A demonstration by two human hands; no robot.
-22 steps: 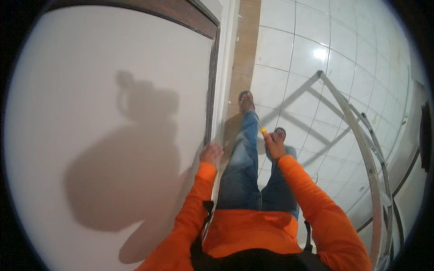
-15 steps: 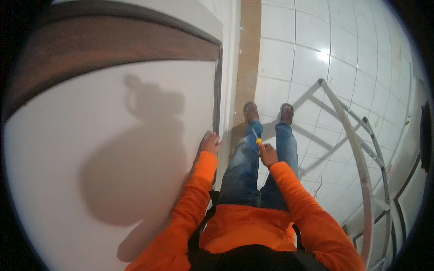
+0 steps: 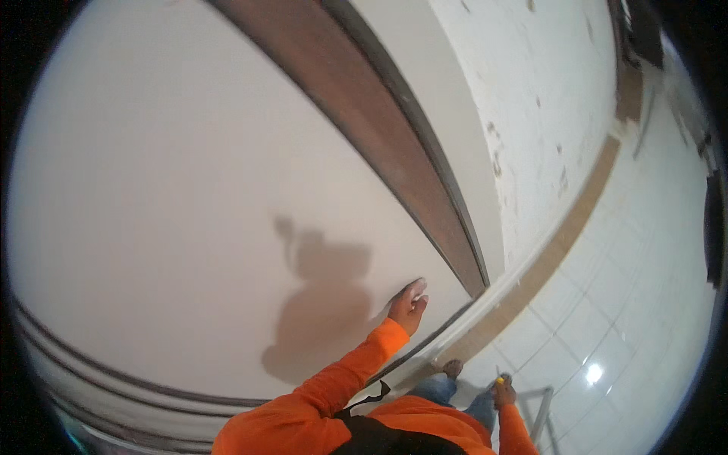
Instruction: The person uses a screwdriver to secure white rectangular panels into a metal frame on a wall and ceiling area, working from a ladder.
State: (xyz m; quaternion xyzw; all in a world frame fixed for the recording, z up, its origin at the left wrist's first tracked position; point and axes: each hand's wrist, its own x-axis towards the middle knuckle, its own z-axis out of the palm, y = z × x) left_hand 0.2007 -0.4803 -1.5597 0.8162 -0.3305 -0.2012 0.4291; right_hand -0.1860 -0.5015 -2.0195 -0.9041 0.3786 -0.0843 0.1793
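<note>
My left hand rests against a large white flat panel, close to its lower right corner. The fingers are slightly bent, with the thumb apart from them, and I make out no tool there. Low in the picture, my right hand grips a screwdriver. Its yellow handle shows above the fist, and the thin shaft points up and away from me. A reddish-brown strip with a dark border runs along the panel's far side. My shadow falls across the panel.
A scuffed white wall stands past the panel's pale frame. Along its foot runs a tan floor border, beside glossy white tiles. At lower right, part of a metal frame, like a ladder, stands near my right arm.
My view has swung left and up, so more of the panel shows. My left hand has shifted from the panel's edge onto its face. The right hand keeps the screwdriver.
</note>
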